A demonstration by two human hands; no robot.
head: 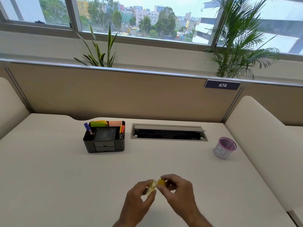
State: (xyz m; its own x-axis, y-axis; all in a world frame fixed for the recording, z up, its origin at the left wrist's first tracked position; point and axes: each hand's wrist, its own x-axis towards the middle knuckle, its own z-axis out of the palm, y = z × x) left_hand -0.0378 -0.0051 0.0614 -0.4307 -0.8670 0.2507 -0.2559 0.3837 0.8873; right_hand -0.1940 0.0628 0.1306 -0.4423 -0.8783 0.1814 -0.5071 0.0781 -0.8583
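Observation:
My left hand [139, 199] grips a small translucent yellowish tube [152, 186] over the near middle of the white desk [65, 177], the tube's open end turned towards my other hand. My right hand [177, 192] pinches a small yellow cap [161, 182] between thumb and fingers, right beside the tube's mouth. Cap and tube almost touch; I cannot tell whether they are joined.
A black desk organiser [105, 138] with pens, markers and sticky notes stands at the back left of centre. An open cable hatch [168, 132] lies in the desk behind the hands. A pink mesh cup [225, 148] with a paper label stands at the right. A partition rises behind.

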